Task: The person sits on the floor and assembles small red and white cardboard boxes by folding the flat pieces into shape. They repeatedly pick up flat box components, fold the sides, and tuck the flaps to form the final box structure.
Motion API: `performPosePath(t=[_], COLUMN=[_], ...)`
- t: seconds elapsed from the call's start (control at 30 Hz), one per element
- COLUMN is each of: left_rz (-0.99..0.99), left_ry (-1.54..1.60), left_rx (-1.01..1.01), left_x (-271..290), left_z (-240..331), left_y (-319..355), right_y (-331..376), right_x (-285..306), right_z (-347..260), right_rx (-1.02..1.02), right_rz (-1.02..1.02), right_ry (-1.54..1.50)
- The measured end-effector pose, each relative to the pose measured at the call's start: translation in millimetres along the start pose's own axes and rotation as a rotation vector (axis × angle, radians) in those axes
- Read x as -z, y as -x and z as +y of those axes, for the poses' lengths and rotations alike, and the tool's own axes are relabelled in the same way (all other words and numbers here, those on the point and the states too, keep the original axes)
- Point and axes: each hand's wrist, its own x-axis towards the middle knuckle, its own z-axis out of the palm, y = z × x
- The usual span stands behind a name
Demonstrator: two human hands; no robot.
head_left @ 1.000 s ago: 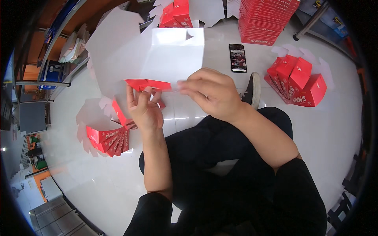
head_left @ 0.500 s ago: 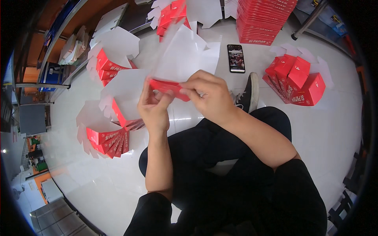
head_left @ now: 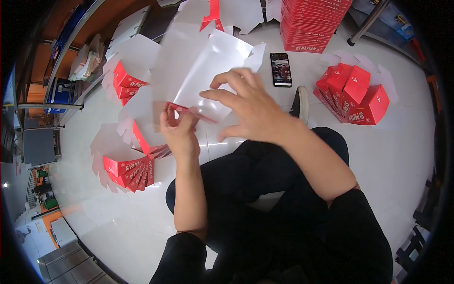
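Note:
A partly folded red-and-white cardboard box (head_left: 215,59) hangs before me, its white inner face showing and its edges blurred by motion. My left hand (head_left: 180,130) pinches its red lower edge between thumb and fingers. Just to the right, my right hand (head_left: 253,106) is off the cardboard, fingers spread and nothing in them. Beyond the left hand, nested red boxes with white open lids (head_left: 150,146) lie on the floor, and another nested set (head_left: 130,170) sits nearer to me.
More nested boxes (head_left: 126,85) lie at the far left and others (head_left: 357,94) at the right. A tall stack of flat red cartons (head_left: 312,23) stands at the back, near a phone (head_left: 281,69). A metal shelf leg (head_left: 371,23) rises at the far right.
My right hand has let go of the red edge and spread its fingers. The box has swung and turned in my left hand, showing more of its white inside.

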Motion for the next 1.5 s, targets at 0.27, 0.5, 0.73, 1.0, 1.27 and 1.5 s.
performPosePath(t=[0.27,0.5,0.73,1.0,1.27,1.5], left_rz=[-0.161,-0.431,-0.466,-0.374,-0.237,-0.222], left_ry=[0.038,0.151,-0.516,-0.596,-0.208,-0.321], left_rx=[-0.051,-0.263,-0.488,-0.568,-0.445,-0.647], left_x=[40,23,-8,-6,2,5], left_z=[19,21,-24,-21,-25,-31], left_y=[-28,-15,5,-5,1,3], right_y=[4,2,0,-6,2,9], right_x=[12,26,6,18,-39,-50], right_z=[39,26,24,16,0,-25], right_rx=[-0.138,-0.249,-0.371,-0.423,-0.046,-0.123], right_rz=[0.014,-0.062,0.005,0.337,0.489,0.528], right_ry=[0.665,-0.228,-1.073,-0.725,-0.361,-0.395])
